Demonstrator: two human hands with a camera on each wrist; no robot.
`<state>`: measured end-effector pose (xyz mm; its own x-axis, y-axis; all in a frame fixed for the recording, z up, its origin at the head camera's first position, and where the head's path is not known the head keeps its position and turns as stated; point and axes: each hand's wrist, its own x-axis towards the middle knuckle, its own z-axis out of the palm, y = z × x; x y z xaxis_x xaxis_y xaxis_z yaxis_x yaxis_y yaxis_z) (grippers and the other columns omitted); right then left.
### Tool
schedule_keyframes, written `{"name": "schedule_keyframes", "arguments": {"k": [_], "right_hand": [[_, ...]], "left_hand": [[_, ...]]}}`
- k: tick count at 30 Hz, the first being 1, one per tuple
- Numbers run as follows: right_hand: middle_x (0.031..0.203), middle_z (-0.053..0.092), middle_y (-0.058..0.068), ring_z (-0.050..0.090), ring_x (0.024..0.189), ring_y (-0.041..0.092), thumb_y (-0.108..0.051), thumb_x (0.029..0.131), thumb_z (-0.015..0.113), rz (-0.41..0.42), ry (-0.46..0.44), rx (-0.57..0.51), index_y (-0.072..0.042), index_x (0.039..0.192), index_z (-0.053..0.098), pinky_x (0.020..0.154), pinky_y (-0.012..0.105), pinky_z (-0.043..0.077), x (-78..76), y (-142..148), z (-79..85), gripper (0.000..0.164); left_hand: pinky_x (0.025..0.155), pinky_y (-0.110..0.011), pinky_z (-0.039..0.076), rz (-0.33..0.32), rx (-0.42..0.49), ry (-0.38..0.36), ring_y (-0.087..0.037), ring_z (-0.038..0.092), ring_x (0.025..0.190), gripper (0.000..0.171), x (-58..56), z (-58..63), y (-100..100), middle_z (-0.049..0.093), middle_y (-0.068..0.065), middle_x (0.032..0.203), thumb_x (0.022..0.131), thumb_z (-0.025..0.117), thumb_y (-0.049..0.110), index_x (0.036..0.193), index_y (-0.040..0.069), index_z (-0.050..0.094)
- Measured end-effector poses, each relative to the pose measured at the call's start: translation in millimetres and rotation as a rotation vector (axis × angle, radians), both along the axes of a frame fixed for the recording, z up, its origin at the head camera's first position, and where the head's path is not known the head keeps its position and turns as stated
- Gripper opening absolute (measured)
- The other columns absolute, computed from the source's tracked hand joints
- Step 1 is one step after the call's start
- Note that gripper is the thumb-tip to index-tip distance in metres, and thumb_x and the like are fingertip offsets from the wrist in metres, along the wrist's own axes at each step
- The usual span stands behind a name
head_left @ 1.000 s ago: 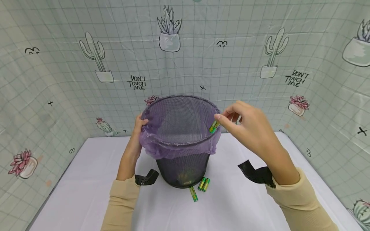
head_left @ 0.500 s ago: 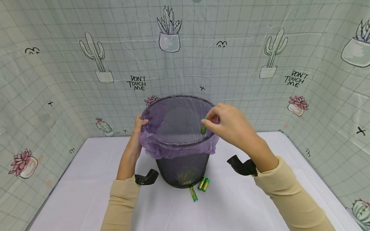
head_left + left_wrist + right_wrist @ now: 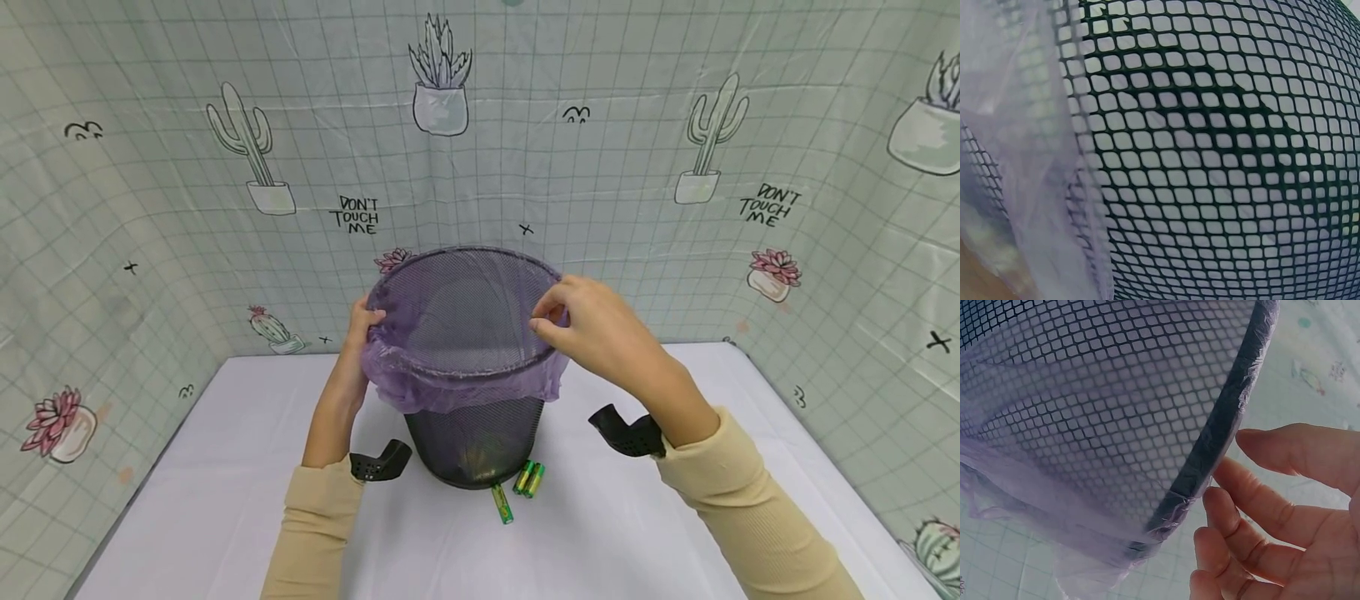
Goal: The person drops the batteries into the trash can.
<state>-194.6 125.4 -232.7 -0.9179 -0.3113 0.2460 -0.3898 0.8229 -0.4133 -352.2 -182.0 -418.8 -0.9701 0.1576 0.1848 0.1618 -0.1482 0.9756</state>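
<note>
Bin [image 3: 472, 437], batteries [image 3: 502, 503], left hand [image 3: 362, 323] gripping rim [image 3: 459, 376], right hand [image 3: 596, 325] opposite

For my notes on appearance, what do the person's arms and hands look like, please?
There are two beige, tubular fabric sleeves with broad cuffs. At each cuff sits a bent, black, plastic-looking bracket. The left hand and right hand wear no gloves; no cables show.

Bright, even head view, dimmer right wrist view, purple liner [image 3: 1041, 219] blurred in left wrist view
</note>
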Motion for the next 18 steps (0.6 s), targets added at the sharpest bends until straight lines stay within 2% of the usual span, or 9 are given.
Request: {"name": "schedule_keyframes", "arguments": {"k": [1, 3, 4, 6, 7, 10, 18], "right_hand": [[0.095, 0.06, 0.007, 0.053, 0.09, 0.023, -0.018, 0.088, 0.057, -0.001, 0.0, -0.004, -0.006, 0.094, 0.069, 0.079, 0.037, 0.042, 0.7, 0, 0.0, 0.018], [0.095, 0.06, 0.007, 0.053, 0.09, 0.022, -0.019, 0.088, 0.057, -0.005, -0.001, -0.011, -0.006, 0.095, 0.068, 0.079, 0.037, 0.042, 1.9, 1, -0.1, 0.018], [0.095, 0.06, 0.007, 0.053, 0.09, 0.022, -0.019, 0.088, 0.057, -0.006, 0.001, -0.014, -0.007, 0.095, 0.068, 0.078, 0.036, 0.042, 2.2, 1, 0.1, 0.018], [0.095, 0.06, 0.006, 0.053, 0.089, 0.022, -0.019, 0.088, 0.056, -0.006, 0.008, -0.024, -0.007, 0.095, 0.068, 0.078, 0.036, 0.042, 3.1, 1, 0.4, 0.018], [0.094, 0.06, 0.006, 0.053, 0.088, 0.021, -0.019, 0.087, 0.057, -0.008, 0.012, -0.03, -0.007, 0.095, 0.068, 0.077, 0.035, 0.042, 3.4, 1, 0.2, 0.018], [0.092, 0.059, 0.005, 0.052, 0.086, 0.02, -0.019, 0.087, 0.057, -0.008, 0.029, -0.045, -0.008, 0.094, 0.067, 0.075, 0.033, 0.04, 5.5, 3, -0.5, 0.017], [0.088, 0.058, 0.004, 0.05, 0.082, 0.02, -0.019, 0.088, 0.058, -0.023, 0.042, -0.096, -0.01, 0.091, 0.067, 0.073, 0.033, 0.039, 17.7, 15, -9.7, 0.013]], "left_hand": [[0.103, -0.053, 0.017, 0.029, -0.093, -0.077, -0.029, 0.023, 0.129, 0.063, 37.5, 30.0, 11, 0.02, -0.005, 0.144, 0.087, 0.03, 0.038, 0.145, 0.026, 0.009], [0.104, -0.049, 0.017, 0.036, -0.1, -0.058, -0.03, 0.022, 0.128, 0.065, 80.5, 68.6, 26, 0.02, -0.01, 0.142, 0.086, 0.031, 0.037, 0.145, 0.02, 0.009], [0.104, -0.047, 0.016, 0.046, -0.108, -0.067, -0.03, 0.022, 0.128, 0.064, 97.3, 85.0, 33, 0.019, -0.011, 0.142, 0.086, 0.028, 0.033, 0.145, 0.018, 0.008], [0.106, -0.046, 0.015, 0.052, -0.108, -0.078, -0.031, 0.02, 0.129, 0.065, 118.0, 106.3, 41, 0.018, -0.014, 0.142, 0.085, 0.027, 0.03, 0.145, 0.014, 0.008], [0.106, -0.046, 0.015, 0.055, -0.11, -0.084, -0.032, 0.02, 0.129, 0.065, 123.6, 112.5, 44, 0.018, -0.015, 0.142, 0.084, 0.027, 0.029, 0.144, 0.011, 0.008], [0.106, -0.046, 0.014, 0.052, -0.098, -0.072, -0.032, 0.022, 0.127, 0.065, 126.3, 114.0, 44, 0.02, -0.016, 0.14, 0.084, 0.03, 0.032, 0.143, 0.012, 0.011], [0.105, -0.048, 0.015, 0.055, -0.087, -0.05, -0.029, 0.025, 0.125, 0.064, 106.9, 92.1, 38, 0.023, -0.013, 0.139, 0.083, 0.034, 0.037, 0.142, 0.018, 0.015]]}}
